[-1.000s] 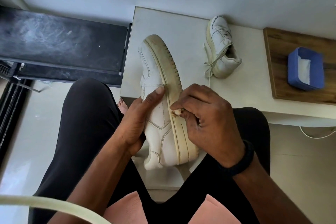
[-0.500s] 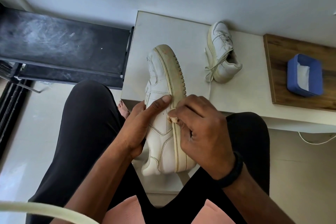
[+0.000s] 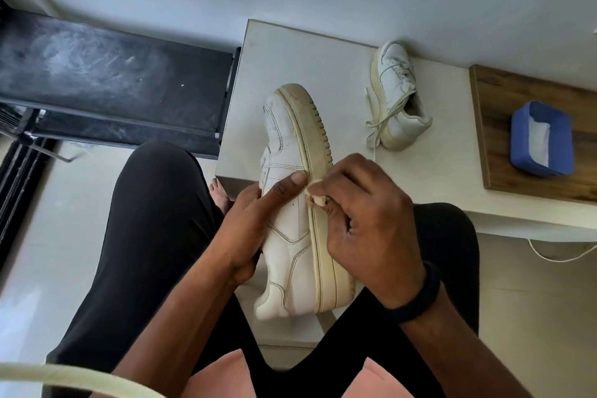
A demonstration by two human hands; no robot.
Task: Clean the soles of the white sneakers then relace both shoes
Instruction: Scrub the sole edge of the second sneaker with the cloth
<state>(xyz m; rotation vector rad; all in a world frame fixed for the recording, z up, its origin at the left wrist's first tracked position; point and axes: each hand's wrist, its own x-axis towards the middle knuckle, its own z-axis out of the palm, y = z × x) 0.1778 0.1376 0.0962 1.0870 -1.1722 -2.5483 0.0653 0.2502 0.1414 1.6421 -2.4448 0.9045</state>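
Head view: left hand (image 3: 248,229) clasped round white sneaker (image 3: 290,236), right hand (image 3: 371,223) pinched on small wipe (image 3: 318,200) against sole sidewall (image 3: 323,152).

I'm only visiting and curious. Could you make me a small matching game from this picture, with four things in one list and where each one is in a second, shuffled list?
Things
1. dirty-soled sneaker
2. second sneaker
3. blue tub
4. small beige wad

Places
A. on the wooden board
B. pinched by the right hand against a sole's edge
C. gripped by the left hand, between the knees
D. alone on the white table, laces loose

Pairs: 1-C, 2-D, 3-A, 4-B.
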